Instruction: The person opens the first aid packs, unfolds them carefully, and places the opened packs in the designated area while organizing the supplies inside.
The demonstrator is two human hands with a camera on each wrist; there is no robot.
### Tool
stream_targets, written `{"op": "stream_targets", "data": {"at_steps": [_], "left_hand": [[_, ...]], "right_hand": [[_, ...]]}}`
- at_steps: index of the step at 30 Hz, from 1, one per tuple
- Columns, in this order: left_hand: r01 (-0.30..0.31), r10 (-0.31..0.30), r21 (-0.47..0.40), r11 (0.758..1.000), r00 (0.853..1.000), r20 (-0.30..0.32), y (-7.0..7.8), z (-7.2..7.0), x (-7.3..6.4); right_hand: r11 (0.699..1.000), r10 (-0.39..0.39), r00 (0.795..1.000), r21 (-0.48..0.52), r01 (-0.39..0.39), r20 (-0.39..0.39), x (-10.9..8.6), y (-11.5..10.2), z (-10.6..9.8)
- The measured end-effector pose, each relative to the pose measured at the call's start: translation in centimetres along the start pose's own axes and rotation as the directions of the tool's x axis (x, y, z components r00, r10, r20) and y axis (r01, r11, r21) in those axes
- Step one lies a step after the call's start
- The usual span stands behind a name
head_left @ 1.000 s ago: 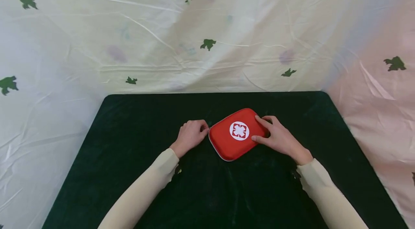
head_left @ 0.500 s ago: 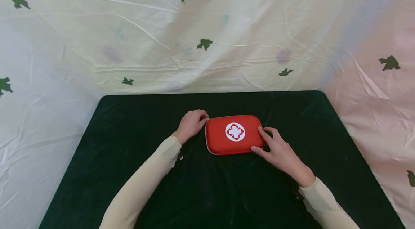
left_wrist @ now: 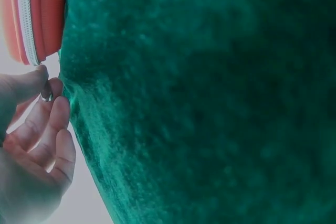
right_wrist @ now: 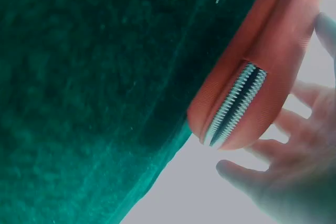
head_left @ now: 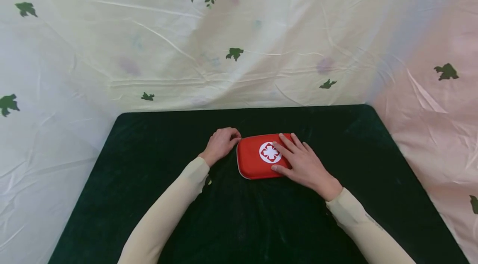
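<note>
A red zip-up first-aid case (head_left: 249,162) with a white round emblem lies flat on the dark green cloth. My left hand (head_left: 219,146) is at its far left corner. In the left wrist view, its thumb and finger pinch a small metal zipper pull (left_wrist: 47,94) at the end of the pale zipper (left_wrist: 26,24). My right hand (head_left: 303,165) rests across the case's right part, fingers spread and fairly straight over the top, covering part of the emblem. In the right wrist view, the zipper teeth (right_wrist: 229,103) stand apart with a dark gap between them.
The table (head_left: 179,214) is covered in green velvety cloth, with rounded far corners. A pale curtain (head_left: 171,60) printed with green leaf and bird shapes hangs behind it and along both sides.
The case has turned to lie nearly level, its right end coming nearer. My right hand has shifted from gripping the right end to lying over the top. The left hand still pinches the corner.
</note>
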State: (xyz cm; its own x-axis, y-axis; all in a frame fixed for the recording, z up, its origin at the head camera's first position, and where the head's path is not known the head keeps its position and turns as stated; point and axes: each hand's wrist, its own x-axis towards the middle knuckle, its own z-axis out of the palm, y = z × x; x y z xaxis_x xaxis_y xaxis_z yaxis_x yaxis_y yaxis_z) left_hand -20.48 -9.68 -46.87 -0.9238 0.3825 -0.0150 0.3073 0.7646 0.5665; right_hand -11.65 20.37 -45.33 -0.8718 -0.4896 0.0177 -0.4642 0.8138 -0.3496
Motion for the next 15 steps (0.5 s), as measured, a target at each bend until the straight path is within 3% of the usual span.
{"op": "stream_targets", "data": {"at_steps": [8, 15], "left_hand": [[-0.031, 0.031, 0.000, 1.000, 1.000, 0.002, -0.66, -0.06, -0.16], [-0.040, 0.040, 0.054, 0.998, 0.999, -0.002, -1.01, -0.29, -0.45]], "right_hand": [[1.000, 0.029, 0.998, -0.001, -0.029, 0.058, 0.32, -0.30, -0.08], [0.999, 0.050, 0.996, 0.004, -0.050, 0.070, 0.41, -0.27, 0.01]]}}
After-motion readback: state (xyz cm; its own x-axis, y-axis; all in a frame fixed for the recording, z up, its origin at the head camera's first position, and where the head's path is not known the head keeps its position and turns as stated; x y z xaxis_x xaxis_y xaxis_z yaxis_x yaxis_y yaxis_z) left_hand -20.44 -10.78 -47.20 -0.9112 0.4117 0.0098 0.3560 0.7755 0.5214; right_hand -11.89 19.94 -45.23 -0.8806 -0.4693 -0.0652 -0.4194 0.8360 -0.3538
